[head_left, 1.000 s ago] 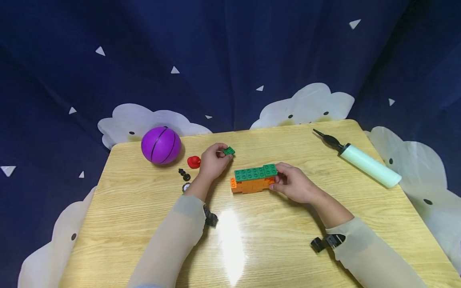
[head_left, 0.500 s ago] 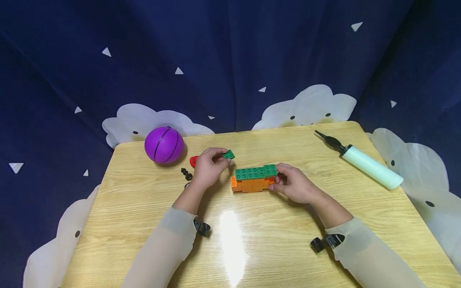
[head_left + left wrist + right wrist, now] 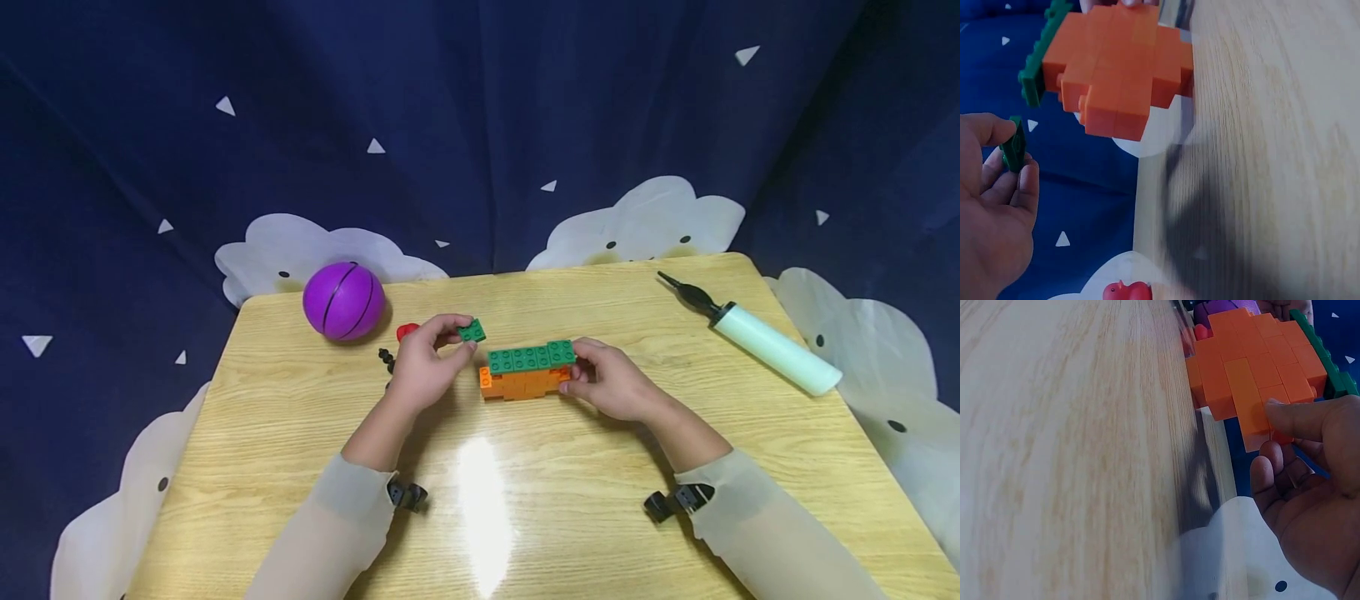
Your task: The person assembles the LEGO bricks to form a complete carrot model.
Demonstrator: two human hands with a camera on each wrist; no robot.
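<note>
An orange block build [image 3: 521, 386] stands upright on the table, with a row of green plates [image 3: 517, 360] along its top. My right hand [image 3: 613, 383] grips the build's right end, thumb in front and fingers behind, as the right wrist view shows on the orange bricks [image 3: 1244, 369]. To the left, my left hand [image 3: 429, 360] pinches a small green plate [image 3: 472, 331] between thumb and fingers. That plate [image 3: 1015, 145] is held apart from the build in the left wrist view, studs partly hidden by the fingers.
A purple ball [image 3: 343, 302] sits at the table's back left. Behind my left hand lie a red piece [image 3: 407, 332] and small black pieces [image 3: 386, 357], partly covered. A pale green hand pump [image 3: 772, 346] lies at the right edge of the wooden table [image 3: 600, 533].
My left hand has drawn back toward me and slightly left with the green plate, covering more of the red and black pieces. My right hand and the build have stayed nearly still.
</note>
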